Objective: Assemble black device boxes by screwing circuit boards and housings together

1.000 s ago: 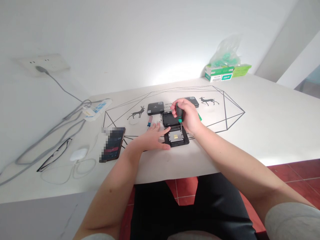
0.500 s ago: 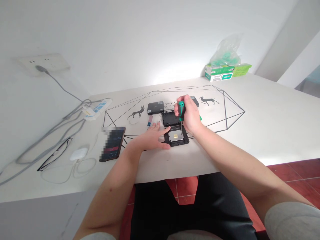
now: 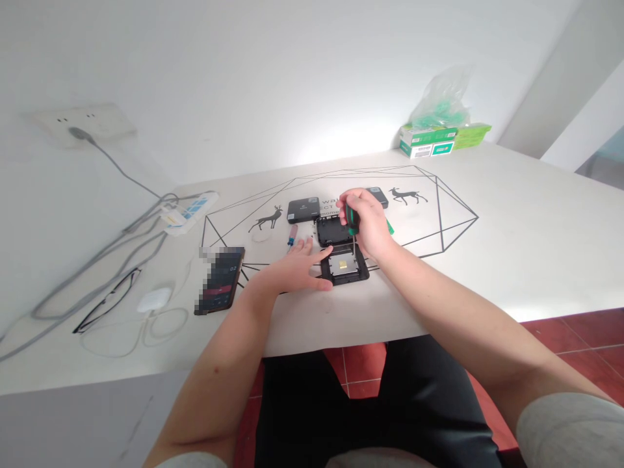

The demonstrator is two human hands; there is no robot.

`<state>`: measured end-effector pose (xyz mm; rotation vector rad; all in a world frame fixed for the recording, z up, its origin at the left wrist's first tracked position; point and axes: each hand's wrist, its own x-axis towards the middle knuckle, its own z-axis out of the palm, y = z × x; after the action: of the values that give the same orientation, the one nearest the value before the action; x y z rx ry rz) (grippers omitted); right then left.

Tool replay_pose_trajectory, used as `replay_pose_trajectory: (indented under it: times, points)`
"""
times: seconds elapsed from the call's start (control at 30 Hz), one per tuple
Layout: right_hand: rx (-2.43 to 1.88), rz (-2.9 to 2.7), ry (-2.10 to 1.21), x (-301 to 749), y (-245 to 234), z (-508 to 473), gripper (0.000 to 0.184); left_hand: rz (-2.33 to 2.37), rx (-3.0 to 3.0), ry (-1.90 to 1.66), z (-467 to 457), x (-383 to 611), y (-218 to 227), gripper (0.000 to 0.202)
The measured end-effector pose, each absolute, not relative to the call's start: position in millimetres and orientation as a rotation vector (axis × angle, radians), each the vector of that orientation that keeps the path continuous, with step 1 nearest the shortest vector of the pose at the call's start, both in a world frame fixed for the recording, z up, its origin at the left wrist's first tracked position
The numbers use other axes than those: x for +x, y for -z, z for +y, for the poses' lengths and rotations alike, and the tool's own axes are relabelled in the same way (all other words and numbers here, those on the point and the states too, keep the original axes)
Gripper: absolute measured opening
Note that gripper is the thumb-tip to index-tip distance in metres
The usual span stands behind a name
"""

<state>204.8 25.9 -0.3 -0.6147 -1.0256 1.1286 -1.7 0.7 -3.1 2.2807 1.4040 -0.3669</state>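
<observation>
A small black device (image 3: 349,268) lies opened on the white table (image 3: 511,234), showing a silver plate with a gold square inside. My right hand (image 3: 368,224) is closed round a green-and-black screwdriver (image 3: 351,224), held upright with its tip at the device's far right corner. My left hand (image 3: 297,266) lies flat on the table with fingers spread, its thumb and forefinger against the device's left edge. A black cover piece (image 3: 331,231) sits just behind the device.
Two more black boxes (image 3: 303,210) (image 3: 376,197) lie farther back. A small tube (image 3: 292,235) is beyond my left fingers. A phone (image 3: 221,279), glasses (image 3: 104,303), white earbud case (image 3: 153,300), power strip (image 3: 188,212) and cables lie left. Green boxes (image 3: 429,142) stand at the back right.
My right hand has shifted its grip on the screwdriver handle, turning it slightly in place. The left hand and the device have stayed put.
</observation>
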Motion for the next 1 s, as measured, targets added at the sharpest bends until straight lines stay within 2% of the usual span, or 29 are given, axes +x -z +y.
replay_pose_trajectory:
  times: [0.4, 0.6, 0.73, 1.0]
  points:
    - [-0.603, -1.063, -1.053, 200.4, 6.8, 27.1, 0.053, 1.409, 2.285, 0.373, -0.3, -1.7, 3.0, 0.115]
    - [-0.602, -1.056, -1.119, 202.7, 3.0, 24.5, 0.039, 1.407, 2.279, 0.365, 1.0, -3.3, 4.9, 0.115]
    - [-0.587, -1.017, -1.208, 205.3, 1.8, 26.3, 0.046, 1.401, 2.293, 0.359, 1.5, -3.4, 5.3, 0.116]
    - [-0.615, -1.028, -1.056, 200.4, 4.4, 25.8, 0.049, 1.408, 2.281, 0.363, 0.7, -2.6, 3.7, 0.116]
